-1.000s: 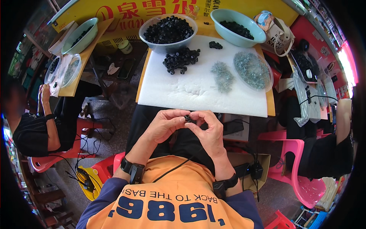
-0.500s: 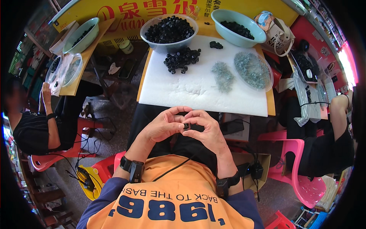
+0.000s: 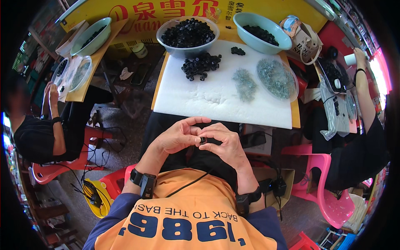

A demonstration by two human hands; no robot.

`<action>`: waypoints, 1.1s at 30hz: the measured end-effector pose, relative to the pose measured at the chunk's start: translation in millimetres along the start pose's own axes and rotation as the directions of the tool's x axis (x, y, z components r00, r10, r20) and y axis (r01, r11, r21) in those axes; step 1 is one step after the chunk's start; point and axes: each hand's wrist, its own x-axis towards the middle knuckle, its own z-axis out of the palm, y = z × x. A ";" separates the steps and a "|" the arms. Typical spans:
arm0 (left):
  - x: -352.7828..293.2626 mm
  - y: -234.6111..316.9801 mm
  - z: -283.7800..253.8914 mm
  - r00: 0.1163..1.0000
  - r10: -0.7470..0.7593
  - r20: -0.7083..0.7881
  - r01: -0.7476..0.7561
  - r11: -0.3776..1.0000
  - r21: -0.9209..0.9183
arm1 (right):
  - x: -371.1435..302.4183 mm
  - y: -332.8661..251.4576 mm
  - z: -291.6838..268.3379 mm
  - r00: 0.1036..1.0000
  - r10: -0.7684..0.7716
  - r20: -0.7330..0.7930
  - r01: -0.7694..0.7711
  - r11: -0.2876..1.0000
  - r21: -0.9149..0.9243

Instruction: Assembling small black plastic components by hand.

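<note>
A small black plastic part (image 3: pixel 203 140) is pinched between the fingertips of my two hands, above my lap and just short of the table edge. My left hand (image 3: pixel 180 135) grips it from one side with thumb and forefinger. From the other side my right hand (image 3: pixel 223 141) holds it the same way, so fingers cover much of it. On the white foam board (image 3: pixel 196 100) beyond lies a heap of similar black parts (image 3: pixel 201 66). To its right sit a loose pile of thin, pale clear pieces (image 3: pixel 245 84) and a small cluster of black parts (image 3: pixel 238 51).
A clear bowl heaped with black parts (image 3: pixel 162 45) and a pale green basin (image 3: pixel 283 45) stand at the back. A round clear tray of thin pieces (image 3: pixel 295 89) is at the right. People sit on both sides, by a red stool (image 3: pixel 89 139) and a pink chair (image 3: pixel 321 162).
My hands stay together around the black part, with the fingers shifted slightly. The person at the right has raised an arm and holds up a pale cylindrical thing. The person at the left has brought both hands together.
</note>
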 end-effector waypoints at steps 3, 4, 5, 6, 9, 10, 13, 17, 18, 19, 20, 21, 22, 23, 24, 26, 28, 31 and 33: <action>-1.8 2.1 -1.2 1.000 0.004 0.004 -0.004 1.000 0.014 | 0.6 0.2 3.7 0.998 -0.068 -0.011 0.067 0.996 -0.065; -2.2 2.5 -2.0 1.000 0.005 0.008 -0.005 1.000 0.024 | 0.4 0.8 5.1 0.996 -0.092 -0.019 0.090 0.992 -0.093; -2.8 3.2 -2.2 1.000 0.007 0.006 -0.007 1.000 0.022 | 0.3 1.3 6.7 0.996 -0.092 -0.016 0.090 0.992 -0.092; -3.4 4.5 -2.0 1.000 0.006 0.009 -0.006 0.999 0.035 | 0.5 1.7 8.3 0.992 -0.122 -0.031 0.117 0.986 -0.121; -4.3 8.1 -2.2 1.000 0.000 0.008 0.000 0.998 0.055 | 1.8 0.0 12.2 0.984 -0.171 -0.055 0.159 0.972 -0.175; -4.5 8.7 -2.9 1.000 -0.007 0.007 0.006 0.998 0.066 | 2.4 -0.4 13.1 0.979 -0.192 -0.067 0.175 0.964 -0.201; -3.8 8.0 -3.7 1.000 -0.023 0.015 0.023 0.999 0.030 | 2.5 0.5 14.5 0.971 -0.224 -0.088 0.201 0.956 -0.213; -3.6 9.9 -6.9 1.000 -0.013 0.010 0.013 0.998 0.060 | 3.6 1.5 19.4 0.964 -0.246 -0.106 0.216 0.948 -0.232; -4.4 11.1 -5.7 1.000 -0.008 0.008 0.008 0.998 0.055 | 3.4 1.9 20.1 0.964 -0.247 -0.096 0.221 0.948 -0.227; -4.7 12.0 -5.1 1.000 -0.004 0.007 0.004 0.999 0.050 | 3.3 2.3 20.4 0.965 -0.249 -0.086 0.224 0.949 -0.223; -4.3 12.3 -5.2 1.000 -0.002 0.008 0.002 0.999 0.050 | 3.5 2.7 20.4 0.965 -0.250 -0.085 0.226 0.948 -0.224; -4.4 12.0 -5.2 1.000 -0.002 0.000 0.002 0.999 0.051 | 3.3 3.2 20.6 0.964 -0.253 -0.079 0.228 0.944 -0.238; -4.3 11.8 -5.1 1.000 -0.002 -0.007 0.002 0.999 0.052 | 3.0 3.7 20.8 0.964 -0.256 -0.073 0.231 0.940 -0.253; -4.1 11.0 -4.9 1.000 -0.001 -0.006 0.001 0.999 0.052 | 2.4 4.5 20.6 0.964 -0.257 -0.073 0.231 0.939 -0.253; -4.1 10.4 -4.7 1.000 -0.004 -0.011 0.004 0.999 0.033 | 2.2 5.5 20.4 0.964 -0.257 -0.070 0.231 0.939 -0.255; -3.8 10.3 -4.4 1.000 -0.007 -0.015 0.007 1.000 0.015 | 2.1 6.9 20.5 0.964 -0.258 -0.069 0.232 0.938 -0.258; -2.8 10.5 -3.9 1.000 -0.007 -0.029 0.008 1.000 0.018 | 1.8 7.5 20.2 0.964 -0.255 -0.074 0.228 0.937 -0.265; -0.9 11.8 -3.1 0.999 -0.014 -0.031 0.015 0.999 0.034 | 2.0 8.2 18.3 0.965 -0.252 -0.072 0.225 0.938 -0.263; -0.4 12.3 -2.1 0.999 -0.018 -0.040 0.020 0.998 0.062 | 2.1 8.9 17.8 0.964 -0.256 -0.073 0.229 0.938 -0.260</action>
